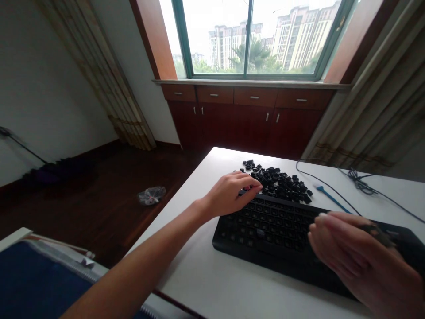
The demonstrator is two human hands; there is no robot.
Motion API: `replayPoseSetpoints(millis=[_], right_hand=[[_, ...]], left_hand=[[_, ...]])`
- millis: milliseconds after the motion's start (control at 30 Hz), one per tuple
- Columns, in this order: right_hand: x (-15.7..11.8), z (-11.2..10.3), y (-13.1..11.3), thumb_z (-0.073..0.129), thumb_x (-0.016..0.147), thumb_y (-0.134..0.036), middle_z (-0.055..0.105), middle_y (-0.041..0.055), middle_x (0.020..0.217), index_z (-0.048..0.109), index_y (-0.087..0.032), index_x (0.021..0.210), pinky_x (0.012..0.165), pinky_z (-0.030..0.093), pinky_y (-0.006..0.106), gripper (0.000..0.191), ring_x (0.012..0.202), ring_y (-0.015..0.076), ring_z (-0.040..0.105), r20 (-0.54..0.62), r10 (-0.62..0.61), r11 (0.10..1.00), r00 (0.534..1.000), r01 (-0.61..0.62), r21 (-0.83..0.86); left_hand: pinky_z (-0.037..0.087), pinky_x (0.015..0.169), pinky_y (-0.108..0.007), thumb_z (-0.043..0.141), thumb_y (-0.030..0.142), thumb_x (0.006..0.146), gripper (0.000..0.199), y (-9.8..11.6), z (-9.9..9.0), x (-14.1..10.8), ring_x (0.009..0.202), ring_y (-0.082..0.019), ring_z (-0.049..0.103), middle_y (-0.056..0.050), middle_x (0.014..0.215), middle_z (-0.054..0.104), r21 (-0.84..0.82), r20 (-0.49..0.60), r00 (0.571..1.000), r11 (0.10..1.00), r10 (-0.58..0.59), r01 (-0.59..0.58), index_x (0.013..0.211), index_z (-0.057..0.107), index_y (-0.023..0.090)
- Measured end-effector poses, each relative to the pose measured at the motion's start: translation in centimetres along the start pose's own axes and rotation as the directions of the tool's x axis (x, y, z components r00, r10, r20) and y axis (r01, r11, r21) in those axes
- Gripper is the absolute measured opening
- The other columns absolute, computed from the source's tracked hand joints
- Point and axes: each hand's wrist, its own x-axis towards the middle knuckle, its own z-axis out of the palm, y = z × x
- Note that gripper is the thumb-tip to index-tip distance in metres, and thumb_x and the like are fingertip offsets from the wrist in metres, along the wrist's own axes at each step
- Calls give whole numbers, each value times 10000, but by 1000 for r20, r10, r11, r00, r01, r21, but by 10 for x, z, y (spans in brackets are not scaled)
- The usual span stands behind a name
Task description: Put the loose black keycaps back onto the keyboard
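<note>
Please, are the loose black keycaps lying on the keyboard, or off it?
Off it. The keycaps lie in a heap on the white table, beyond the far edge of the black keyboard, next to the left hand.

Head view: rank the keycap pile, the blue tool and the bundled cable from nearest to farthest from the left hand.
1. Loose black keycaps: a pile just ahead of the left hand.
2. Blue tool: lying right of the pile.
3. Bundled black cable: farthest right, past the tool.

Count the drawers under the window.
4, in one row below the window sill: leftmost drawer, second drawer, third drawer, rightmost drawer.
</note>
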Motion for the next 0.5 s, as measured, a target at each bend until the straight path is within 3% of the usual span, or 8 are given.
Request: replayPoseSetpoints(millis=[33,100,200,267,300,500], right_hand=[[9,9,-5,374,1041,-277,368,-38,370,391,-252,519,286,361,229,523,288,108,373,77,78,992,994,-86,95],[22,20,-7,498,1004,-321,414,-41,437,425,-240,550,332,362,223,467,358,102,411,168,85,991,982,-100,88],[24,25,4,607,947,-289,569,-34,591,612,-233,731,463,445,210,223,483,99,530,310,-40,997,950,59,-53],[16,27,14,612,944,-260,661,-17,749,683,-248,928,532,482,209,73,571,102,607,407,-85,983,909,144,-116],[11,28,19,608,947,-250,686,-3,830,691,-256,1010,558,496,214,105,614,108,637,437,-103,974,893,180,-138],[-13,42,29,560,967,-170,701,71,1103,671,-230,1158,658,564,257,229,768,150,711,414,-208,914,886,326,-240]], left_hand=[[530,866,-333,557,307,983,213,1,2,-1,910,-168,661,-74,972,734,-26,-11,1000,1000,17,-17,1024,711,164],[528,875,-324,594,319,961,198,4,4,-7,908,-162,657,-68,979,732,-93,24,995,991,99,-96,1028,718,179],[532,860,-321,615,299,935,168,7,4,-21,875,-161,653,-65,965,729,-132,123,967,970,222,-206,1001,732,196],[532,847,-326,601,264,927,158,5,4,-27,851,-163,654,-65,951,729,-113,148,961,970,231,-216,982,734,199],[533,843,-328,598,252,921,159,4,4,-29,847,-166,655,-66,948,729,-104,147,964,973,219,-205,984,734,200],[537,813,-324,672,273,837,122,1,8,-31,825,-174,652,-57,934,720,-199,141,967,963,210,-180,899,746,199]])
